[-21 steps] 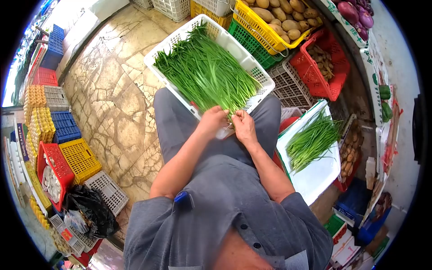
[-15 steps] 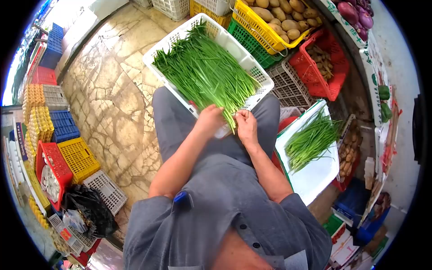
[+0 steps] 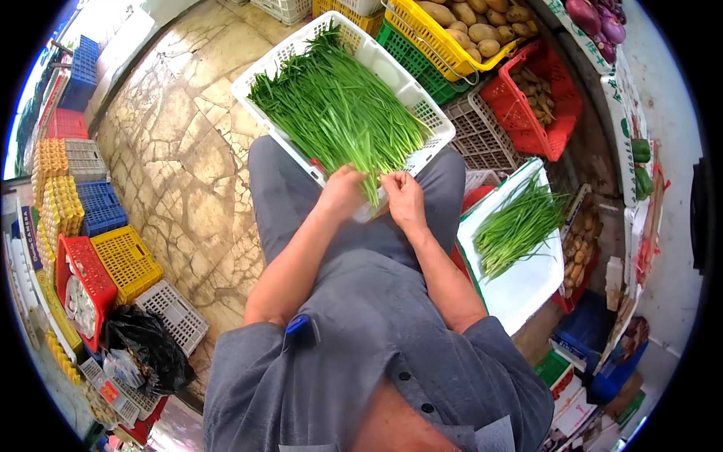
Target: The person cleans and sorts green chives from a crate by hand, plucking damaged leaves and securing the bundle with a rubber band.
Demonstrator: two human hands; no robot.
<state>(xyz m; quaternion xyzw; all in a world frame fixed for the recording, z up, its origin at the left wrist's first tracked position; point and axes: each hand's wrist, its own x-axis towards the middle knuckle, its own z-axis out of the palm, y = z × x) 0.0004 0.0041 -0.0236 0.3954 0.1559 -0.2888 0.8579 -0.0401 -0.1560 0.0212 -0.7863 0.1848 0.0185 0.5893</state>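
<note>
A white plastic basket (image 3: 260,113) rests on the thighs, with a thick layer of long green garlic chives (image 3: 331,105) in it. At its near edge, my left hand (image 3: 343,192) is curled around some chives, a little blurred, its fingertips partly hidden. Beside it my right hand (image 3: 404,200) is closed in a pinch at the pale stem ends. A few stems stick out between the two hands, pointing toward the body. To the right, a smaller pile of chives (image 3: 516,230) lies on a white foam lid or tray (image 3: 527,294).
A yellow crate of potatoes (image 3: 429,41) sits on a green crate (image 3: 410,64) at the back right. Near it is a red basket (image 3: 553,139) with brown roots. Along the left stand egg trays (image 3: 60,207), a yellow crate (image 3: 126,260) and a black plastic bag (image 3: 151,346) on the cracked-stone floor (image 3: 184,166).
Both hands have shifted slightly left, staying at the basket's near edge. The view has moved a little. The chives between the hands now hang more to the left.
</note>
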